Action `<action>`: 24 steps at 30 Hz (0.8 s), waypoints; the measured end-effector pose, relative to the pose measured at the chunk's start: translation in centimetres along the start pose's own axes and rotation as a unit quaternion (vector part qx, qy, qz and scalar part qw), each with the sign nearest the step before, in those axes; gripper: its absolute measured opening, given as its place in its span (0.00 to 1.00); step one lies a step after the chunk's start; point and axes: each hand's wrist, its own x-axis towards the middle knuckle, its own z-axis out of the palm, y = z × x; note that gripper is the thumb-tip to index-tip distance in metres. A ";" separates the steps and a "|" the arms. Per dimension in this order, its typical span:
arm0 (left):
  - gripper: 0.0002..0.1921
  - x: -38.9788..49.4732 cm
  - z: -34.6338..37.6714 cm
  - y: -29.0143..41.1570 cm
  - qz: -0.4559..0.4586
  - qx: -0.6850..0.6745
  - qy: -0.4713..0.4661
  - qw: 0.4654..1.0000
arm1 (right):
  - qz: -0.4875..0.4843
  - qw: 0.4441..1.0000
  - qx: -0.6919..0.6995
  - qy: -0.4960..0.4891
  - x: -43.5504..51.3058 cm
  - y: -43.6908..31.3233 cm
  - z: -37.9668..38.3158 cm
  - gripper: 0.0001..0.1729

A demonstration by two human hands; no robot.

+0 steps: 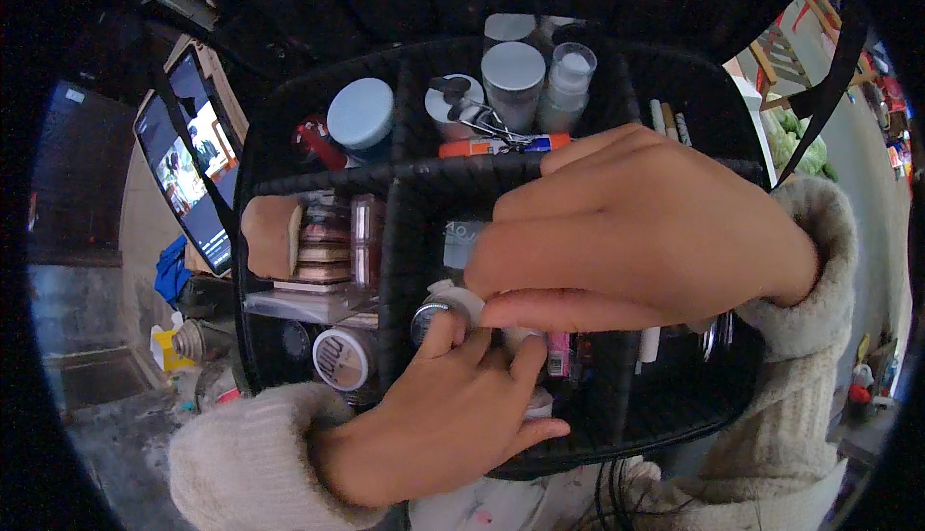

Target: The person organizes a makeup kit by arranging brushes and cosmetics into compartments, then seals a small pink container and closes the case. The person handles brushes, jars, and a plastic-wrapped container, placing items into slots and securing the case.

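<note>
A black cosmetics case [506, 462] with padded dividers lies open before me. My left hand [448, 415] reaches palm down into its middle front compartment, fingers spread. One of its fingertips touches a small round jar with a shiny rim [428, 323]. Over the same compartment is my right hand [621, 242], its fingers bent together and pointing left. A pale container [462, 298] shows just beside its fingertips; whether they grip it is hidden. Partly under the hands are a grey card or packet [459, 243] bearing writing and a pink box [558, 355].
Left compartments hold a sponge [271, 237], stacked compacts [323, 253] and a round powder jar [341, 359]. Behind the divider stand white-lidded jars [513, 68], a pump bottle [571, 79], an eyelash curler [495, 126] and an orange-blue tube [470, 147]. A lit tablet [191, 162] leans left.
</note>
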 end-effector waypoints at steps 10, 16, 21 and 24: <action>0.31 1.1 -0.9 -0.2 -0.031 -0.027 -0.075 0.996 | 0.025 1.000 0.011 -0.005 -0.5 -0.2 -0.3 0.09; 0.24 -1.7 -0.9 -0.6 0.088 0.072 -0.028 0.993 | 0.009 1.000 0.011 0.020 -0.2 -0.6 -0.6 0.09; 0.21 -3.5 -1.5 -3.2 0.063 -0.051 0.020 0.997 | 0.077 0.992 0.034 0.095 1.2 -0.9 -0.2 0.08; 0.20 -3.1 -2.7 -2.3 0.048 -0.185 0.105 0.976 | 0.169 0.971 0.108 0.134 0.3 -1.9 -2.0 0.14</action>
